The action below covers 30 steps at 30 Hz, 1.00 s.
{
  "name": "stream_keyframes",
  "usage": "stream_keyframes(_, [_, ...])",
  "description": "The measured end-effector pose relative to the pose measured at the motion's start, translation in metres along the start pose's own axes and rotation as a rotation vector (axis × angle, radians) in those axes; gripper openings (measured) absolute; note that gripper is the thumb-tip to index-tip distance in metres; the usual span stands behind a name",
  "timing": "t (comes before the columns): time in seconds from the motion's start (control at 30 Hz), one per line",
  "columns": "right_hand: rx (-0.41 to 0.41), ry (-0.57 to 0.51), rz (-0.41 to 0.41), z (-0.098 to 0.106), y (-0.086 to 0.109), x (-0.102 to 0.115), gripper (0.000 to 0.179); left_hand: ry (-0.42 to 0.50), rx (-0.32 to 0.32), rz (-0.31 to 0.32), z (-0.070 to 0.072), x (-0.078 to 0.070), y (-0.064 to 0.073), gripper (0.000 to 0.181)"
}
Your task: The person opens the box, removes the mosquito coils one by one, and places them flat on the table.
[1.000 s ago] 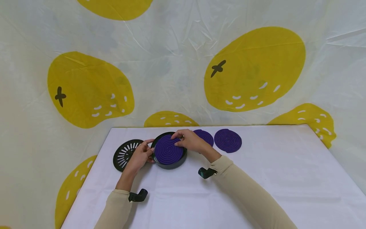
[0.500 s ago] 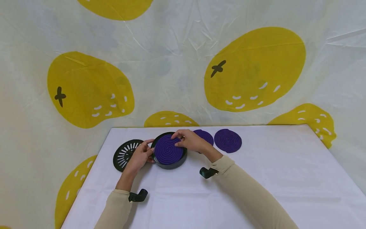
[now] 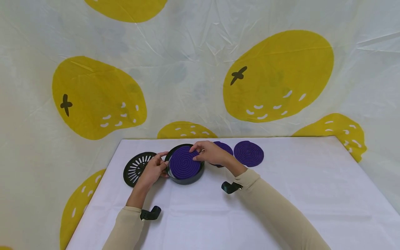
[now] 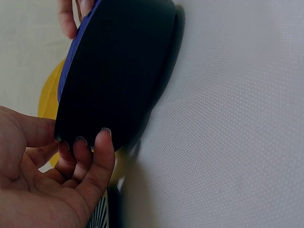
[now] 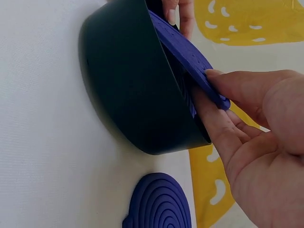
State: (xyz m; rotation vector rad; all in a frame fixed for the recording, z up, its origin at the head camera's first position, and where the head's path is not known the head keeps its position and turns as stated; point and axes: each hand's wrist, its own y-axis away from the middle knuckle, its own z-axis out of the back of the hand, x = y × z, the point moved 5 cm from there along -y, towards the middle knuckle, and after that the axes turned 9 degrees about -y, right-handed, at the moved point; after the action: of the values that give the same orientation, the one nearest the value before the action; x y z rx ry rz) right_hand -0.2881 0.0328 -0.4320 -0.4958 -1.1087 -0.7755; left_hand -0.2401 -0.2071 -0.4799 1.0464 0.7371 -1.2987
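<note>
A dark green round tin [image 3: 186,181], like a mosquito coil holder, stands near the table's back edge. My left hand [image 3: 153,170] holds its left side, thumb at the rim and fingers against the outer wall. My right hand [image 3: 210,152] pinches the right edge of a purple spiral mosquito coil [image 3: 184,163] between thumb and fingers. In the right wrist view this coil [image 5: 183,52] tilts, its pinched edge raised above the tin's rim. Purple ridges show beneath it inside the tin, mostly hidden. Two more purple coils lie to the right; the nearer coil [image 3: 225,149] is partly behind my right hand.
A dark slotted round lid [image 3: 126,173] lies left of the tin, partly covered by my left hand. The farther coil [image 3: 248,153] lies flat on the white-covered table [image 3: 281,201]. A light curtain [image 3: 187,86] with yellow fruit prints hangs behind the table.
My right hand has shifted slightly right, and the pinched coil's right edge has lifted a little with it. The left hand and tin stay in place.
</note>
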Motion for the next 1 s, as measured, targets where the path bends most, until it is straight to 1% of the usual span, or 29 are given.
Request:
stream_keyframes(0.13, [0.000,-0.082,-0.025,-0.001,0.000,-0.003,0.029,-0.003,-0.001,-0.001,0.000,0.001,-0.001,0.048])
stream_keyframes(0.27, [0.005,-0.159,-0.023,-0.001,0.002,-0.001,0.029,-0.001,0.000,-0.001,0.000,0.001,-0.001,0.048])
stream_keyframes(0.57, [-0.035,-0.184,0.021,0.004,0.006,0.005,0.030,-0.007,-0.003,0.000,0.000,0.000,0.000,0.049])
stream_keyframes(0.63, [-0.045,-0.192,0.024,0.006,0.007,0.005,0.031,-0.006,0.000,0.005,0.000,-0.002,0.001,0.049])
stream_keyframes(0.67, [-0.052,-0.195,0.022,0.007,0.008,0.005,0.031,-0.006,0.006,0.007,0.000,-0.006,0.003,0.049])
stream_keyframes(0.7, [-0.057,-0.197,0.020,0.008,0.008,0.004,0.031,-0.005,0.005,0.006,0.000,-0.006,0.003,0.049])
stream_keyframes(0.83, [-0.078,-0.215,0.019,0.012,0.011,0.004,0.031,-0.014,0.001,0.007,0.000,-0.006,0.003,0.049])
stream_keyframes(0.9, [-0.087,-0.229,0.023,0.014,0.012,0.004,0.031,-0.016,-0.006,0.002,0.000,0.000,0.001,0.049])
stream_keyframes(1.0, [-0.102,-0.243,0.027,0.017,0.014,0.005,0.031,-0.016,-0.004,0.002,0.000,0.000,0.001,0.049])
